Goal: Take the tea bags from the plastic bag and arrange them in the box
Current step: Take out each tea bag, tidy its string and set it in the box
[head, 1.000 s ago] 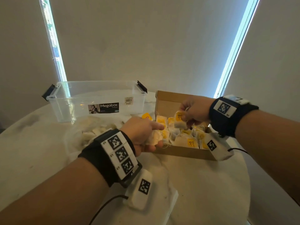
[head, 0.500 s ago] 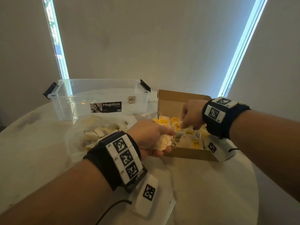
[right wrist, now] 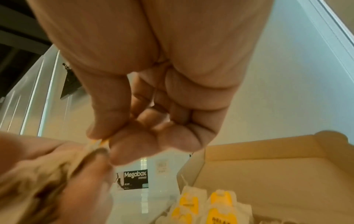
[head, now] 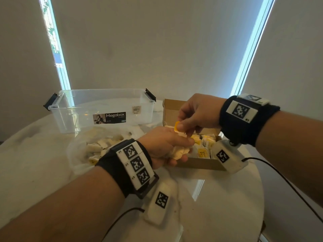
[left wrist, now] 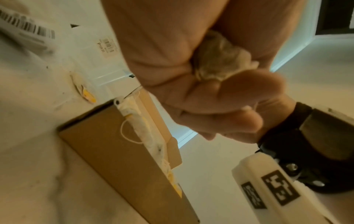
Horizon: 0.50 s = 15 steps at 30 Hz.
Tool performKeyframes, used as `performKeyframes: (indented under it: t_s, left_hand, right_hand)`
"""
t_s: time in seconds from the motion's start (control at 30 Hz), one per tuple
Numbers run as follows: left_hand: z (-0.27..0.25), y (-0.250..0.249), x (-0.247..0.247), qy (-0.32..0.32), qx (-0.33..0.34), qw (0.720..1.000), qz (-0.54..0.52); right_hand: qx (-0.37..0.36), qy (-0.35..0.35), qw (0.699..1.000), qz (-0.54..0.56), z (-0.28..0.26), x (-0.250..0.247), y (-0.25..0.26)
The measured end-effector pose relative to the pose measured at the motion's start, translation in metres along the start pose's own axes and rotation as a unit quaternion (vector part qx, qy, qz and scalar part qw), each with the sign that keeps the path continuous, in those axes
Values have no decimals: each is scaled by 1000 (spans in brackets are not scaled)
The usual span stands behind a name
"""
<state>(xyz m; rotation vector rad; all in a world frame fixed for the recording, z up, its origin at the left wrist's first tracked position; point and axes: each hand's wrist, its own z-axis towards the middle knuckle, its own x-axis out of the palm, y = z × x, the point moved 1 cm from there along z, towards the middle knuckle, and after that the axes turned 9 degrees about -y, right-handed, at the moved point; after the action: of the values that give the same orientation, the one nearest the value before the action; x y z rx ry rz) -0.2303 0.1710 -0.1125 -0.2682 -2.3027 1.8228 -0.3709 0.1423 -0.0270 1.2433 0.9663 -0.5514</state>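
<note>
A brown cardboard box [head: 195, 163] stands on the round table, with several white tea bags with yellow tags [head: 202, 151] inside. My left hand [head: 166, 145] hovers at the box's near left corner and grips a bunch of tea bags [head: 180, 151], seen crumpled in the fist [left wrist: 220, 60]. My right hand [head: 194, 116] is just above it and pinches a tea bag [head: 177, 127] by its yellow tag between thumb and forefinger [right wrist: 101, 142]. A clear plastic bag [head: 97, 145] with more tea bags lies left of the box.
A clear Megabox storage tub [head: 103, 109] stands at the back left of the table [head: 218, 206]. A black cable [head: 279, 177] trails from the right wrist across the table's right edge. Wall and window strips rise behind.
My right hand has come up out of the box and over to my left hand, where it now pinches a tea bag's yellow tag. The left hand stays put with its bunch.
</note>
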Motion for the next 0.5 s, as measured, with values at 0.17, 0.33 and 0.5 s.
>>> performKeyframes:
  t_s: [0.17,0.33,0.5]
  left_hand:
    - [-3,1,-6,42,-27,994,-97]
    - [-3,5,-14,32,-56,986,-151]
    - [-7,12,-18,63,-63,973,-214]
  right_hand:
    - [-2,-71,993,98,-6,-20,6]
    - [-9,-105,975,196,-13,-35,17]
    - [-17,-152,947,283,-18,-43,24]
